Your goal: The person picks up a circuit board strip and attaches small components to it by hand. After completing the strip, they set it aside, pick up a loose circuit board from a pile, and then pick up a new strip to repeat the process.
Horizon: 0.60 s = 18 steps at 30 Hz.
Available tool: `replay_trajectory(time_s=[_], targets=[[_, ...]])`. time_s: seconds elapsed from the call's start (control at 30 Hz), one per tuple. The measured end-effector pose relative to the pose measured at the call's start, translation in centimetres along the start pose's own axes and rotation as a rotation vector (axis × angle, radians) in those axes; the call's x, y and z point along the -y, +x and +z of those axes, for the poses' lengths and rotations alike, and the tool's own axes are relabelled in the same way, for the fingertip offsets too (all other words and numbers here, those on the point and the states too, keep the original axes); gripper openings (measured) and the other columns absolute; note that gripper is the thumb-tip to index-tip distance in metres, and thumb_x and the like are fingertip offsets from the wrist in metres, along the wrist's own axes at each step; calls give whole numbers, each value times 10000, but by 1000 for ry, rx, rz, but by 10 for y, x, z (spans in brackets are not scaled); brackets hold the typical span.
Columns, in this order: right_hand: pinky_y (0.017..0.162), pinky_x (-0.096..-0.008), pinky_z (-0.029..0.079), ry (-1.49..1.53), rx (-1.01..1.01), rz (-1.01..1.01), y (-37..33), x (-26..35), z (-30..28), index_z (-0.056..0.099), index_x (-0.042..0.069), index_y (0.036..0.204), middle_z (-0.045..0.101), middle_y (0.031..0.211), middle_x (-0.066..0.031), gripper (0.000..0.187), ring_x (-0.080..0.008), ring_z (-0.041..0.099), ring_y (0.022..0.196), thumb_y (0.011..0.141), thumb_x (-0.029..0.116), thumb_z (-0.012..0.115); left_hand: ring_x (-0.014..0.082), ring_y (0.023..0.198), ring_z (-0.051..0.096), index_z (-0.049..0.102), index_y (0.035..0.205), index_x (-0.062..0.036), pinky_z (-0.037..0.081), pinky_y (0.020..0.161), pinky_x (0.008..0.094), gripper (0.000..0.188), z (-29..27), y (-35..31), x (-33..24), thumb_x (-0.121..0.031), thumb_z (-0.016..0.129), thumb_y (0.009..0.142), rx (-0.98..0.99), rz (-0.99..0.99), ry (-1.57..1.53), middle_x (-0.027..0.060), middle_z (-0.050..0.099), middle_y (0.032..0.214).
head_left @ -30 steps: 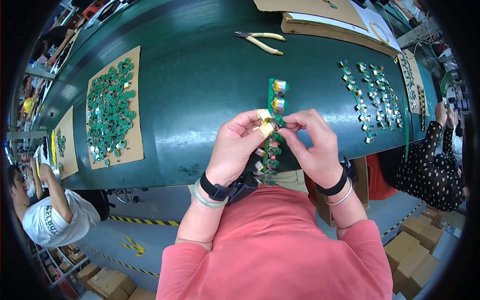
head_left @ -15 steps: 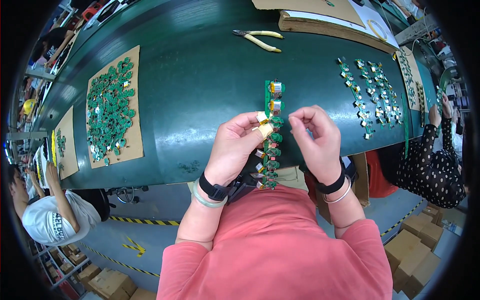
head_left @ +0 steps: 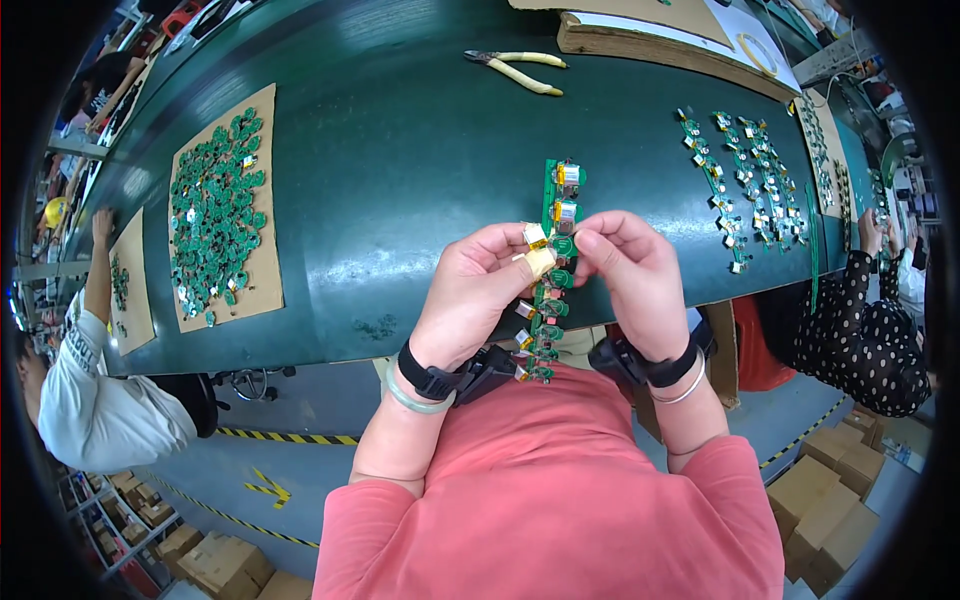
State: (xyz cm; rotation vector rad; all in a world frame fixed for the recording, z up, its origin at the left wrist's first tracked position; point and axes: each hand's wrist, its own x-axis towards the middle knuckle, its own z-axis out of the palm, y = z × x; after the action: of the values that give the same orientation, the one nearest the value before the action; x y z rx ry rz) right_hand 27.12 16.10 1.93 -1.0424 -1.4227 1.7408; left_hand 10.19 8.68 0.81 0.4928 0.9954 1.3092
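A strip of small green circuit boards point(head_left: 549, 190) runs toward me over the table's near edge, with silvery battery-like blocks point(head_left: 566, 212) along it. My left hand point(head_left: 468, 295) grips the strip near its middle between thumb and forefinger. A cream-coloured wrap point(head_left: 541, 263) shows at that thumb tip, and a small white and yellow block point(head_left: 535, 235) sits by the forefinger. From the other side, my right hand point(head_left: 637, 278) pinches the edge of a round green board point(head_left: 564, 247) on the same strip. The fingertips hide the exact contact.
Cutting pliers point(head_left: 515, 70) with pale handles lie at the back. A cardboard sheet point(head_left: 262, 290) at left bears many loose round boards. Several finished-looking strips point(head_left: 765, 185) lie at right, near a cardboard-topped board point(head_left: 670, 62). Other people work at both sides.
My right hand has closed in from the side and now pinches a board on the strip. The strip's far end has shifted slightly right. At left, a co-worker's arm has reached forward.
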Motion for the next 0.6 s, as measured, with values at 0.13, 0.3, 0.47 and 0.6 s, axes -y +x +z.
replay_trajectory(time_s=[0.13, 0.3, 0.47, 0.6], targets=[[698, -221, 486, 740, 324, 331, 14, -10, -14, 609, -13, 1054, 638, 921, -32, 150, -88, 609, 794, 933, 76, 613, 128, 829, 668, 605, 1150, 2, 554, 716, 260, 231, 3, 1, -2, -72, 613, 931, 85, -59, -97, 74, 682, 998], [638, -219, 480, 436, 158, 217, 17, -9, -7, 619, -5, 1059, 646, 896, -27, 163, -79, 587, 709, 936, 102, 620, 105, 800, 658, 608, 1140, -2, 543, 698, 244, 226, 4, 2, -1, -71, 617, 925, 50, -50, -125, 60, 683, 967], [609, -235, 480, -274, -28, -270, 1, 15, 3, 627, 4, 1065, 645, 870, -31, 179, -88, 565, 671, 893, 42, 657, 78, 789, 638, 619, 1115, -1, 530, 689, 229, 216, 10, 2, 7, -32, 614, 901, -95, 18, 53, 51, 681, 931], [591, -251, 483, -735, 33, -587, 2, 22, 11, 636, 24, 1005, 629, 832, -51, 161, -120, 593, 661, 851, 17, 680, 48, 770, 617, 628, 1090, 2, 513, 662, 208, 212, 19, 1, 14, 4, 605, 878, -142, 186, 317, 31, 677, 909]])
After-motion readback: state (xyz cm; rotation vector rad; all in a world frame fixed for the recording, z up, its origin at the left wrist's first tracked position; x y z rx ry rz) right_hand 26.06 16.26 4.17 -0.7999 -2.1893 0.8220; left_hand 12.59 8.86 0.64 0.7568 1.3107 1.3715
